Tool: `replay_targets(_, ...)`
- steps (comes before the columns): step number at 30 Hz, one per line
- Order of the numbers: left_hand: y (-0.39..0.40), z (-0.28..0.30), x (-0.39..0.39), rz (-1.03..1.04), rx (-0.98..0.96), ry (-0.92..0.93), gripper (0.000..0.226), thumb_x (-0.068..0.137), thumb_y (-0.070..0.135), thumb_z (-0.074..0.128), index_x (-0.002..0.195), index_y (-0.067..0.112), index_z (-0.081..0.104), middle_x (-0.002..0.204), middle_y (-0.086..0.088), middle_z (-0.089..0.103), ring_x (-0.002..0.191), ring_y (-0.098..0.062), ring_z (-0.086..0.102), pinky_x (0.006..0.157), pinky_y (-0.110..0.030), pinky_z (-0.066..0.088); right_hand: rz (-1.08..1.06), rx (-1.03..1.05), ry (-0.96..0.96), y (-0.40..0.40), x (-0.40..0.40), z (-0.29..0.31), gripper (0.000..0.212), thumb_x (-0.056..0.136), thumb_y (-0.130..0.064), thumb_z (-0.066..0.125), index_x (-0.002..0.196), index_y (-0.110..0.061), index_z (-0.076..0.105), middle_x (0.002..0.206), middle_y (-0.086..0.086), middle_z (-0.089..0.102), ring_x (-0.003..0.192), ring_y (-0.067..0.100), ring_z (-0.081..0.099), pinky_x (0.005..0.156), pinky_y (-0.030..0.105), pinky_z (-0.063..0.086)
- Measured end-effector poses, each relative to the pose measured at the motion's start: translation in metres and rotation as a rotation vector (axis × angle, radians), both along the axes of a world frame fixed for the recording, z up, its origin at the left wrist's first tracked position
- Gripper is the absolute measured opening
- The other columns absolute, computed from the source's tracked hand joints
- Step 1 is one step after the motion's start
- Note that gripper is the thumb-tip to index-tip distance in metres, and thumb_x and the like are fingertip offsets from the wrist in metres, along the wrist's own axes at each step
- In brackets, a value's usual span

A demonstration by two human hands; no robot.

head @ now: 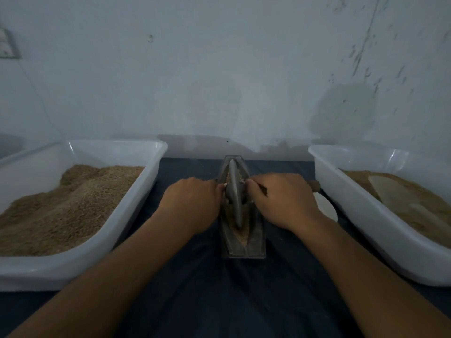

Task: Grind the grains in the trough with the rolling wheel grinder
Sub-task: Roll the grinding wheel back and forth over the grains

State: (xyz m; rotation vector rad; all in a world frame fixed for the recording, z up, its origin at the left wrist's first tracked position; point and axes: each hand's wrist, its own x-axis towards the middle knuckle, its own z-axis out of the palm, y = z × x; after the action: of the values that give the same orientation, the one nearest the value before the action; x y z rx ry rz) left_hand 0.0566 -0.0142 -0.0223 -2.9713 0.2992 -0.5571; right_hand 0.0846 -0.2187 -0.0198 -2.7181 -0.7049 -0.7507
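My left hand (195, 203) and right hand (280, 201) grip the wheel (235, 191) axle (fingers curled), wheel standing in the trough (256, 242) grains (241, 236).

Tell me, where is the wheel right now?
In the head view, the wheel stands upright in the trough at the middle, between the left hand and right hand, with tubs either side.

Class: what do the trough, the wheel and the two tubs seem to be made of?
Trough: likely cast metal, dull grey and matte. Wheel: metal too, smoother with a faint sheen. Tubs: white plastic, glossy, with rounded moulded rims.
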Motion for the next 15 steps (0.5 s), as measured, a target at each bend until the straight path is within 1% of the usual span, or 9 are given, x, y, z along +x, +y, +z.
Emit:
replay_targets(3, 0.005, 0.002, -0.01, 0.006, -0.12, 0.023, 0.05, 0.104, 0.05, 0.015, 0.086, 0.028, 0.055, 0.079, 0.002, 0.061, 0.069, -0.018, 0.057, 0.071, -0.038, 0.055, 0.013, -0.004, -0.027, 0.001, -0.007, 0.003, 0.043, 0.099, -0.047, 0.034, 0.068, -0.029, 0.058, 0.063, -0.007, 0.059, 0.059, 0.015, 0.056, 0.061, 0.034, 0.04)
replay_targets(4, 0.005, 0.003, -0.012, 0.003, -0.139, 0.008, 0.051, 0.103, 0.052, 0.015, 0.084, 0.029, 0.056, 0.077, 0.003, 0.061, 0.068, -0.017, 0.057, 0.071, -0.038, 0.054, 0.016, -0.002, -0.023, 0.0, -0.008, 0.003, 0.044, 0.099, -0.048, 0.035, 0.068, -0.029, 0.059, 0.062, -0.007, 0.06, 0.058, 0.014, 0.055, 0.06, 0.034, 0.038)
replay_targets(7, 0.005, 0.001, -0.009, 0.007, -0.157, -0.014, 0.051, 0.102, 0.054, 0.015, 0.085, 0.031, 0.057, 0.077, 0.005, 0.059, 0.066, -0.016, 0.053, 0.065, -0.033, 0.047, 0.006, 0.018, -0.016, -0.002, -0.003, 0.001, 0.045, 0.1, -0.049, 0.035, 0.066, -0.031, 0.058, 0.06, -0.008, 0.059, 0.057, 0.014, 0.055, 0.061, 0.032, 0.032)
replay_targets(10, 0.004, -0.004, 0.004, 0.018, -0.201, -0.009, 0.047, 0.104, 0.052, 0.014, 0.089, 0.032, 0.054, 0.079, 0.004, 0.06, 0.068, -0.017, 0.054, 0.063, -0.033, 0.045, 0.002, 0.008, -0.039, 0.0, 0.009, -0.005, 0.045, 0.103, -0.049, 0.031, 0.067, -0.034, 0.053, 0.067, -0.008, 0.063, 0.062, 0.017, 0.058, 0.065, 0.035, 0.039)
replay_targets(11, 0.002, -0.007, 0.008, 0.02, -0.194, -0.016, 0.046, 0.105, 0.05, 0.014, 0.094, 0.03, 0.054, 0.081, 0.003, 0.061, 0.069, -0.018, 0.055, 0.064, -0.034, 0.044, -0.005, 0.001, -0.053, 0.002, 0.014, -0.007, 0.045, 0.104, -0.049, 0.03, 0.066, -0.035, 0.049, 0.069, -0.008, 0.064, 0.063, 0.018, 0.059, 0.065, 0.036, 0.041)
replay_targets(13, -0.001, -0.012, 0.019, 0.013, -0.127, -0.07, 0.044, 0.107, 0.043, 0.015, 0.103, 0.025, 0.055, 0.091, 0.0, 0.064, 0.076, -0.023, 0.06, 0.071, -0.039, 0.05, -0.027, -0.013, -0.074, 0.004, 0.026, -0.011, 0.046, 0.105, -0.048, 0.028, 0.064, -0.034, 0.045, 0.071, -0.007, 0.064, 0.066, 0.02, 0.06, 0.066, 0.036, 0.039)
replay_targets(15, -0.002, -0.016, 0.03, -0.01, -0.043, -0.137, 0.036, 0.108, 0.036, 0.021, 0.107, 0.021, 0.053, 0.097, -0.002, 0.064, 0.081, -0.028, 0.064, 0.076, -0.046, 0.053, -0.059, -0.023, -0.074, 0.005, 0.039, -0.014, 0.048, 0.106, -0.047, 0.026, 0.066, -0.033, 0.048, 0.073, -0.008, 0.062, 0.07, 0.021, 0.059, 0.069, 0.036, 0.038)
